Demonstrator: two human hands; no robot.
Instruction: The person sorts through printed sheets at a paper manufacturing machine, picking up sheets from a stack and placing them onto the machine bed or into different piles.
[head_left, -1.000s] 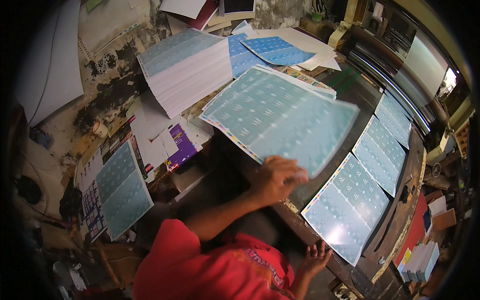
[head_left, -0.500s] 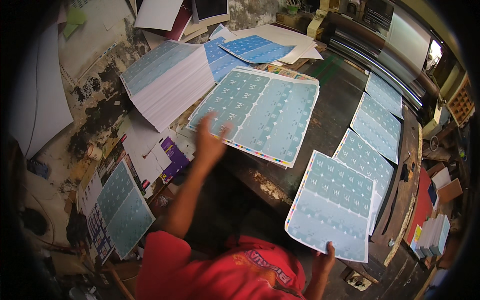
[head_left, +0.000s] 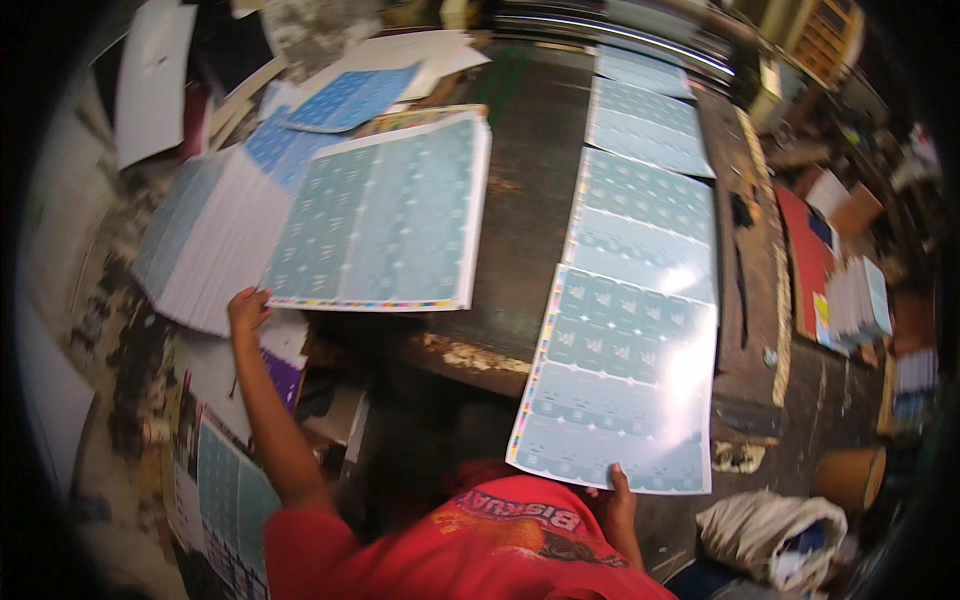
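Observation:
My left hand [head_left: 249,311] is at the near left corner of the top printed sheet [head_left: 376,215], teal and pale blue with a coloured strip along its near edge. Its fingers are closed on that corner. The sheet lies on a pile at the table's left part. My right hand [head_left: 620,488] pinches the near edge of another printed sheet [head_left: 600,375], thumb on top, other fingers mostly hidden beneath. That sheet stretches away from me, its far edge meeting a row of similar sheets [head_left: 640,190] on the table. Bright glare covers its right side.
Rollers of a machine [head_left: 620,35] cross the far end of the dark table [head_left: 525,215]. Left of the pile leans a thick paper stack [head_left: 205,245], with a blue sheet [head_left: 352,97] behind. A white sack [head_left: 775,535] and a paper bundle [head_left: 858,300] are at the right.
My left hand has gone from above the pile to its near left corner and closed there. The right hand's sheet has straightened into line with the row. The whole view has turned rightward.

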